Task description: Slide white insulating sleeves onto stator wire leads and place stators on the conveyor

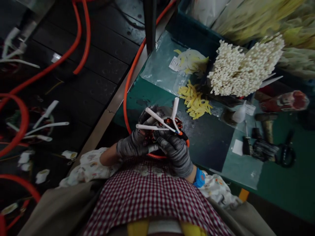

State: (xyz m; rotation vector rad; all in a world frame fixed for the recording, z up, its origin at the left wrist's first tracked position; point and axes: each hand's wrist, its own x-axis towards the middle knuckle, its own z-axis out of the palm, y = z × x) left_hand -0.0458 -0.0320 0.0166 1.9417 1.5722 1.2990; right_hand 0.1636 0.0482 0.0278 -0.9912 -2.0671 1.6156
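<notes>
In front of my apron sits a round motor stator (179, 123) with copper windings, partly hidden by my gloves. My left hand (133, 143), in a grey striped glove, is closed against its near left side. My right hand (176, 152), gloved alike, has its fingers bent around the wire leads at the stator's near right edge. Several white insulating sleeves (154, 115) stick up and out from there, meeting beside an orange-and-black cable end (183, 134). An orange cable (126, 108) runs along the left of the stator and under my hands. The fingertips are partly hidden.
On the green bench (283, 190) lie yellow strips (195, 101), a bag of pale pieces (193, 61), a bundle of white tubes (246, 67), a hammer (268, 126), scissors (287, 155) and a small white bottle (239, 114). More stators with leads (36, 127) and orange cables are at left.
</notes>
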